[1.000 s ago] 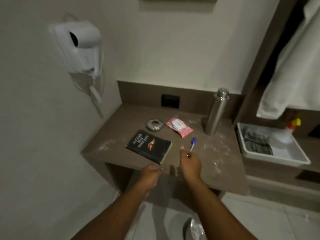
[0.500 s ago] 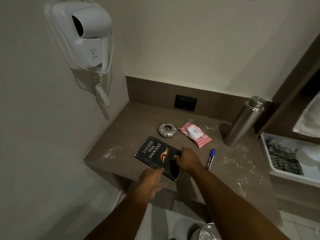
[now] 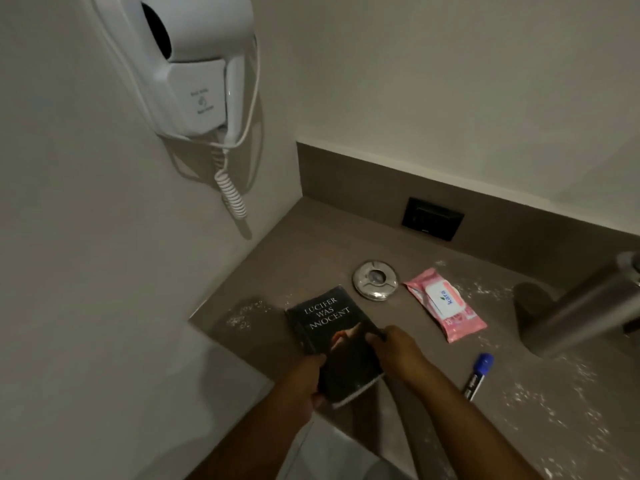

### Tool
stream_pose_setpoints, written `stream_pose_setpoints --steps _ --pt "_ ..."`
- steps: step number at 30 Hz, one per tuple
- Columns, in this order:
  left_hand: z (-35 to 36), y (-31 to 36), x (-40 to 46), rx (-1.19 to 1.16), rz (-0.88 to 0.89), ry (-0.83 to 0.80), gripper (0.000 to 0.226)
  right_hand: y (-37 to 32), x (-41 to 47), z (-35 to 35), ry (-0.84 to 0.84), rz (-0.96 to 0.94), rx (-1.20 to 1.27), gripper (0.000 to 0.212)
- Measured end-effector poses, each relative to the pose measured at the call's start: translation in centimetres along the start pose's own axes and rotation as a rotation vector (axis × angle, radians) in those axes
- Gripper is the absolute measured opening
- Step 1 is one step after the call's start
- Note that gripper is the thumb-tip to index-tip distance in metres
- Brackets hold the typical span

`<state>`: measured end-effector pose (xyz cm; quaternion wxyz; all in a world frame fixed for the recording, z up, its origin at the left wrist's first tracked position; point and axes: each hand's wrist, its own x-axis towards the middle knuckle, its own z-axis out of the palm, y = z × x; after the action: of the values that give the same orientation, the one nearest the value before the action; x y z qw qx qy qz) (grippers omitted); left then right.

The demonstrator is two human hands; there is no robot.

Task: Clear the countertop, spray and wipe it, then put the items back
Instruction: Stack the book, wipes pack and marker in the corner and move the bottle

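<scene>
Now both hands grip the black book (image 3: 332,341) at the countertop's (image 3: 311,251) near edge: left hand (image 3: 306,382) fingers clamp its near-left corner, right hand (image 3: 394,348) fingers pinch its right edge.

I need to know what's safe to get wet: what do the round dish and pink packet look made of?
Round dish: probably polished metal, going by its bright reflective sheen. Pink packet: thin glossy plastic film, crinkled, with a white label; likely wet wipes.

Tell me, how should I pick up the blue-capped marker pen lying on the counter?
Pinch the blue-capped marker pen across its dark barrel, coming straight down from above. It lies flat on the brown countertop, thin and round, with free space on both long sides for fingertips.
</scene>
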<state>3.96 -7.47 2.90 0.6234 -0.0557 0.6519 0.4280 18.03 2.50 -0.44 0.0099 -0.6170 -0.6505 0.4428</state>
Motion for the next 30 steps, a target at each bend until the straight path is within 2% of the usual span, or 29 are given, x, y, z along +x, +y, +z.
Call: stream_pose_setpoints --steps 3,6,8,10,11,13,16,18,21,26,30 --pt "0.2 4.2 0.3 0.137 0.231 0.070 0.024 -2.4 0.1 0.3 0.114 -0.081 0.223 0.032" --pt "0.5 9.7 0.6 0.622 0.622 0.216 0.023 -5.7 1.9 0.3 0.176 -0.147 0.378 0.032" --pt "0.7 12.6 0.6 0.806 0.746 0.083 0.040 -7.9 3.8 -0.1 0.164 -0.176 0.410 0.031" --pt "0.9 14.8 1.5 0.956 0.712 -0.056 0.056 -9.7 5.9 -0.8 0.140 -0.144 0.352 0.030" --pt "0.8 15.6 2.5 1.041 0.703 -0.064 0.059 -10.4 6.9 -1.0 0.136 -0.110 0.310 0.030" --pt "0.5 16.9 4.7 1.253 0.752 -0.026 0.055 -11.0 8.9 -0.8 0.075 -0.069 0.306 0.028" --pt "-0.6 18.6 7.9 1.445 0.843 0.019 0.053 -12.0 10.8 0.2 0.033 -0.196 0.282 0.035" --pt "-1.2 19.4 10.6 1.621 0.852 0.003 0.052 -12.6 12.2 0.8 0.061 -0.244 0.054 0.041" --pt "-1.6 20.4 13.7 1.915 0.819 0.053 0.049 -13.7 14.2 1.7 0.105 -0.239 -0.338 0.032" --pt "-2.6 21.9 17.5 2.130 0.852 0.042 0.057 -13.6 17.2 4.0 0.137 -0.192 -0.323 0.049" --pt "-2.4 22.9 18.7 2.084 1.000 0.083 0.056 -13.7 17.9 5.3 0.184 -0.160 -0.273 0.050"
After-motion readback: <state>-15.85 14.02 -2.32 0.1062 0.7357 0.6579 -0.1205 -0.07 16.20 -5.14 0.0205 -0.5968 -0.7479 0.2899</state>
